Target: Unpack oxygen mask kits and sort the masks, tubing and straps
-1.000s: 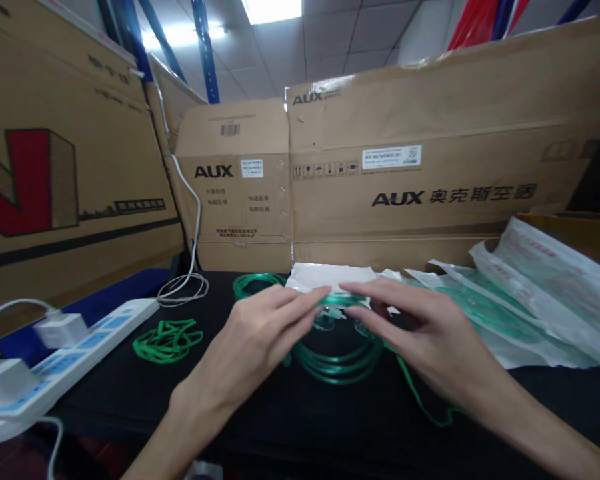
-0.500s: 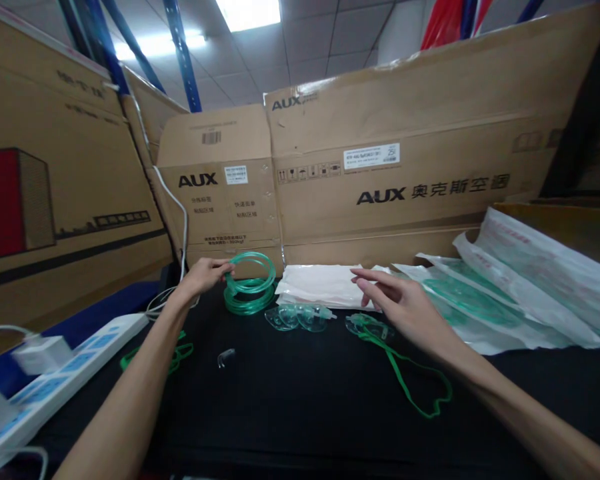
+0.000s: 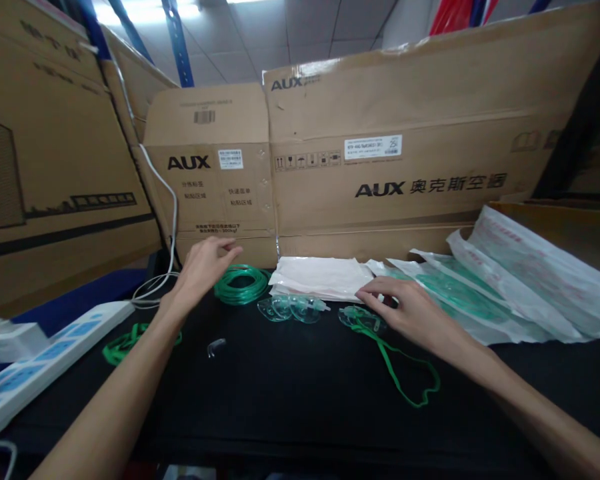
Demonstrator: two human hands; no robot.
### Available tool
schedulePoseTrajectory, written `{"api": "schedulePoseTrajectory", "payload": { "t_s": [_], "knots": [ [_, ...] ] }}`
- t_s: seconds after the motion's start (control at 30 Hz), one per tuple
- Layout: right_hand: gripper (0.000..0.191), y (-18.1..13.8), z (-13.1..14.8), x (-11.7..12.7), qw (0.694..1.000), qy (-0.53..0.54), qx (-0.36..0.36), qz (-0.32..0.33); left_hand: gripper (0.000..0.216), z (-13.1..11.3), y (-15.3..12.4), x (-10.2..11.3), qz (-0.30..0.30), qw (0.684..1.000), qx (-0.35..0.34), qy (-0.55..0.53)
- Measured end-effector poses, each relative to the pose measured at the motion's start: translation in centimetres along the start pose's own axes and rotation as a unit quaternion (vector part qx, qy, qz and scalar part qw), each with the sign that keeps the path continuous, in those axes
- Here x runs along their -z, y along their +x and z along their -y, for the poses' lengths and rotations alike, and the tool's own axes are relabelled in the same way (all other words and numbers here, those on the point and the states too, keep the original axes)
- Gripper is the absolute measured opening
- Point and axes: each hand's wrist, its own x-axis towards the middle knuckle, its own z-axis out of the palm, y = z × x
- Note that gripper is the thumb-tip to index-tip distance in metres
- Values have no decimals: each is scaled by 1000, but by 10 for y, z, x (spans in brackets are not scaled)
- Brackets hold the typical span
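Note:
My left hand [image 3: 207, 267] hovers beside a flat coil of green tubing [image 3: 241, 285], its fingers loosely apart and nothing in them. My right hand [image 3: 395, 303] has half-bent fingers, parted, just above a clear oxygen mask [image 3: 350, 316] with a green elastic strap [image 3: 393, 370]. Whether its fingertips touch the mask or the white pouches behind is hard to see. Between the hands lie several nested clear masks [image 3: 295, 308]. A small clear bent piece [image 3: 217, 346] lies on the black table, and bunched green straps [image 3: 125, 343] lie partly behind my left forearm.
White flat pouches [image 3: 320, 275] lie at the back. To the right, several packed pouches [image 3: 480, 293] with green contents overlap. A white power strip [image 3: 55, 360] runs along the left, with a white cable [image 3: 173, 213] behind. Cardboard panels [image 3: 405, 220] wall the black table [image 3: 280, 400].
My left hand has let go of the green tubing, whose raised loop now lies on the coil. My right hand has lowered toward the strapped mask. The view has tilted down slightly.

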Motion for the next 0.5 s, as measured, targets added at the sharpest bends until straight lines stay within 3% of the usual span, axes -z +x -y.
{"api": "schedulePoseTrajectory", "payload": {
  "t_s": [0.1,0.17,0.23,0.33,0.5],
  "knots": [
    [29,-11,-6,-4,998,-58,19,24,31,-53,-26,4,8,993,-106,-54],
    [35,-18,-11,-9,996,-71,17,52,27,-83,-44,-1,18,966,-231,-118],
    [37,-24,-16,-13,994,-74,8,75,22,-103,-59,-12,16,940,-296,-169],
    [36,-31,-24,-18,995,-54,-5,86,19,-115,-74,-33,27,916,-337,-216],
    [37,-38,-32,-18,995,-22,-31,94,21,-114,-86,-57,81,915,-339,-205]
  ]
}}
